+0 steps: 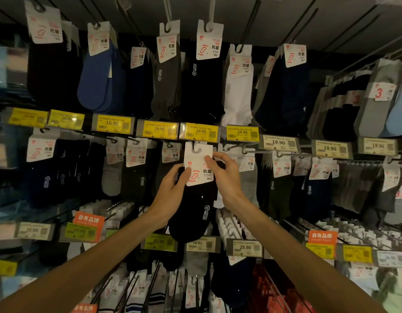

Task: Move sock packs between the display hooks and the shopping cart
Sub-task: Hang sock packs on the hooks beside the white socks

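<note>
1. Reaching up from the bottom edge, two bare forearms come together toward the middle of the sock wall.
2. The left hand (170, 190) pinches the black sock pack (195, 213) at the lower left corner of its white cardboard header. The thumb lies on the front of the card and the other fingers are curled behind it.
3. The right hand (227, 179) grips the same header at its right edge, with the thumb pressed on the front and the fingers bent round the side.
4. The pack is held upright between both hands in front of the middle row. Its hook-shaped cut-out is just under a yellow price label (201, 132) that reads 16.90. I cannot tell if the cut-out sits on a hook.
5. Below the hands, low on the wall, there is a pale price label (245, 247) with 25.90, and at the left an orange sign with white characters (89, 220).
6. Behind the held pack, more packs of dark and grey socks hang side by side in the middle row.
7. Farther up, in the top row, a white sock pack (238, 91) hangs between black and navy ones, and a blue sock pack (98, 82) hangs at the left.
8. Long black wire display hooks (251, 21) stick out from the wall above them.
</note>
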